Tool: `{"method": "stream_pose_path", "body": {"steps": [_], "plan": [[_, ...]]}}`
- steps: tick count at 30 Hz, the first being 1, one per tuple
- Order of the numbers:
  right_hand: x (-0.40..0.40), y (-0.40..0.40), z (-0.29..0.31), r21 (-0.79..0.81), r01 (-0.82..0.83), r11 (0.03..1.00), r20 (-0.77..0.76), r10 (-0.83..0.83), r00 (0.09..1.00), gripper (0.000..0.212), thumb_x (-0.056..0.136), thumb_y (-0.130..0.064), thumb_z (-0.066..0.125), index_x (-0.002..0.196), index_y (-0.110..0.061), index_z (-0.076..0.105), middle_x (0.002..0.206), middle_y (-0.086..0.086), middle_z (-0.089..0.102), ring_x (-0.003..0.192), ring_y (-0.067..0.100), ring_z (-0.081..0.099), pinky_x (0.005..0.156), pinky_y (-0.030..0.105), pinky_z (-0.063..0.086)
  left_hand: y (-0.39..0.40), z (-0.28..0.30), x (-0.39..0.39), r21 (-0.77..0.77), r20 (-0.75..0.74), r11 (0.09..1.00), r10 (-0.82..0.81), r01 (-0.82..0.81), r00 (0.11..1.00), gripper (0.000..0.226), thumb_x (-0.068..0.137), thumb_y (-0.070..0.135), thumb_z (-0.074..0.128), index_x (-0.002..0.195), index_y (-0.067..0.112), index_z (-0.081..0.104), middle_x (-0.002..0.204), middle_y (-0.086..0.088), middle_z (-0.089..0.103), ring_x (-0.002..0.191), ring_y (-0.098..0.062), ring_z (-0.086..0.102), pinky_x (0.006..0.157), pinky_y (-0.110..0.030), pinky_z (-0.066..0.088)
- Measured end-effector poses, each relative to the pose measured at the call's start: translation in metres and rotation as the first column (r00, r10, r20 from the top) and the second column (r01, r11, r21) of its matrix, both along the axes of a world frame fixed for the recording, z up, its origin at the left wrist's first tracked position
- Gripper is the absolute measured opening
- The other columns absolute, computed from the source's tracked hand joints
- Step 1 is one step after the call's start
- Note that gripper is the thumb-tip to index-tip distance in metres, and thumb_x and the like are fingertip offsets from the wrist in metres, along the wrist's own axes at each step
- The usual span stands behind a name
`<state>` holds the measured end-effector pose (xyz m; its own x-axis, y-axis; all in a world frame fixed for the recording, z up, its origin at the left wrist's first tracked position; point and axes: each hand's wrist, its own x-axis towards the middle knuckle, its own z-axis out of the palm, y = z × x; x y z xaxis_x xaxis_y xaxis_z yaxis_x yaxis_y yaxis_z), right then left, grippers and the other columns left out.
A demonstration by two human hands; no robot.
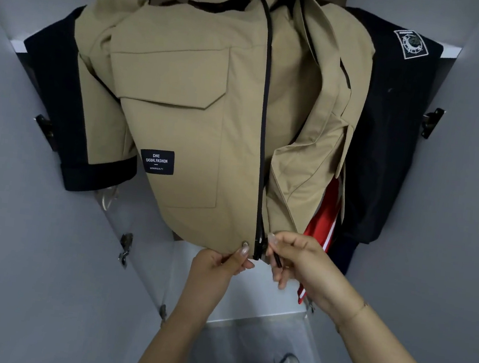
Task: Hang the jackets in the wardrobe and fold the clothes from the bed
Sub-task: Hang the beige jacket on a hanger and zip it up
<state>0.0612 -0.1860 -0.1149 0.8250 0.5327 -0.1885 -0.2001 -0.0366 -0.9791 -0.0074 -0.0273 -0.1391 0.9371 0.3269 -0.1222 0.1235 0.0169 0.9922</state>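
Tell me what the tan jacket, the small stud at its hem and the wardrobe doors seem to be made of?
Tan jacket: smooth matte woven cloth, probably cotton or polyester blend; soft creases, stitched pocket flap. Stud: looks like dull metal; round with a slight glint. Wardrobe doors: flat grey panels, likely laminated board; even satin surface.

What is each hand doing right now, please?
Left hand: pinches the tan jacket hem.
Right hand: pinches the zipper pull.
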Motion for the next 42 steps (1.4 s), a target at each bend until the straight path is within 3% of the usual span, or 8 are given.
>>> {"method": "stream_pose_path", "body": {"steps": [7, 9, 17, 24, 29, 33, 38, 42], "plan": [[0.028, 0.019, 0.029, 0.087, 0.029, 0.996, -0.438, 0.012, 0.899, 0.030, 0.099, -0.014, 0.050, 0.069, -0.010, 0.049, 0.052, 0.000, 0.044, 0.036, 0.005, 0.037, 0.033, 0.013, 0.028, -0.006, 0.002, 0.004, 0.216, 0.112, 0.974, 0.049, -0.073, 0.992, 0.027, 0.093, 0.015, 0.063, 0.069, 0.021, 0.072, 0.071, 0.010, 0.073, 0.069, -0.006, 0.066, 0.075, -0.024, 0.054], [0.029, 0.022, 0.034, 0.052, 0.030, 0.998, -0.403, -0.007, 0.915, 0.030, 0.098, -0.014, 0.052, 0.069, -0.010, 0.050, 0.052, 0.000, 0.044, 0.035, 0.005, 0.036, 0.033, 0.013, 0.028, -0.006, 0.003, 0.002, 0.261, 0.128, 0.962, 0.044, -0.077, 0.991, 0.029, 0.093, 0.015, 0.063, 0.067, 0.023, 0.071, 0.070, 0.012, 0.072, 0.069, -0.005, 0.066, 0.076, -0.025, 0.053], [0.024, 0.023, 0.045, -0.060, -0.022, 0.998, -0.172, 0.011, 0.985, 0.031, 0.097, -0.015, 0.056, 0.067, -0.007, 0.054, 0.051, 0.003, 0.046, 0.033, 0.007, 0.039, 0.032, 0.016, 0.029, 0.015, 0.017, -0.001, 0.029, 0.037, 0.985, -0.172, 0.171, 0.984, 0.026, 0.093, 0.015, 0.061, 0.070, 0.012, 0.072, 0.065, 0.004, 0.067, 0.062, -0.005, 0.060, 0.065, -0.014, 0.047], [0.012, 0.017, 0.042, -0.092, -0.228, 0.969, 0.002, 0.229, 0.973, 0.036, 0.099, -0.021, 0.053, 0.066, -0.007, 0.051, 0.055, 0.009, 0.046, 0.044, 0.014, 0.045, 0.040, 0.021, 0.041, 0.003, 0.015, 0.013, -0.241, 0.015, 0.968, 0.080, -0.074, 0.997, 0.019, 0.095, 0.021, 0.060, 0.085, 0.007, 0.069, 0.075, -0.006, 0.071, 0.059, -0.014, 0.062, 0.059, -0.022, 0.051], [0.009, 0.016, 0.027, -0.177, -0.250, 0.952, 0.074, 0.266, 0.961, 0.028, 0.100, -0.021, 0.053, 0.081, -0.001, 0.060, 0.064, 0.009, 0.056, 0.055, 0.017, 0.056, 0.046, 0.025, 0.049, 0.001, 0.004, 0.017, -0.192, 0.000, 0.981, 0.034, -0.033, 0.999, 0.031, 0.100, 0.024, 0.052, 0.101, -0.002, 0.069, 0.084, -0.014, 0.075, 0.083, -0.022, 0.074, 0.084, -0.028, 0.055], [0.022, 0.023, 0.023, -0.064, -0.117, 0.991, -0.178, 0.104, 0.978, 0.027, 0.099, -0.014, 0.052, 0.074, -0.005, 0.056, 0.058, 0.006, 0.052, 0.046, 0.012, 0.051, 0.038, 0.019, 0.042, -0.004, -0.006, 0.017, -0.110, -0.029, 0.991, 0.075, -0.077, 0.997, 0.030, 0.101, 0.023, 0.050, 0.091, 0.004, 0.070, 0.074, -0.007, 0.075, 0.076, -0.016, 0.074, 0.079, -0.023, 0.054], [0.045, 0.031, 0.039, 0.207, 0.096, 0.974, -0.657, 0.066, 0.751, 0.019, 0.090, -0.009, 0.049, 0.071, -0.010, 0.052, 0.056, 0.000, 0.046, 0.038, 0.006, 0.045, 0.032, 0.011, 0.034, -0.003, -0.015, 0.013, 0.011, -0.043, 0.994, 0.105, -0.104, 0.994, 0.036, 0.101, 0.023, 0.051, 0.079, 0.000, 0.068, 0.065, 0.000, 0.074, 0.064, -0.011, 0.072, 0.071, -0.017, 0.051], [0.070, 0.035, 0.071, 0.216, 0.143, 0.966, -0.535, -0.006, 0.845, 0.030, 0.101, -0.015, 0.041, 0.072, -0.013, 0.048, 0.052, -0.003, 0.044, 0.037, 0.003, 0.041, 0.032, 0.009, 0.027, 0.004, -0.022, 0.007, 0.067, -0.084, 0.993, 0.098, -0.092, 0.992, 0.038, 0.099, 0.027, 0.053, 0.076, 0.001, 0.067, 0.064, 0.001, 0.073, 0.062, -0.009, 0.071, 0.065, -0.008, 0.046]]}}
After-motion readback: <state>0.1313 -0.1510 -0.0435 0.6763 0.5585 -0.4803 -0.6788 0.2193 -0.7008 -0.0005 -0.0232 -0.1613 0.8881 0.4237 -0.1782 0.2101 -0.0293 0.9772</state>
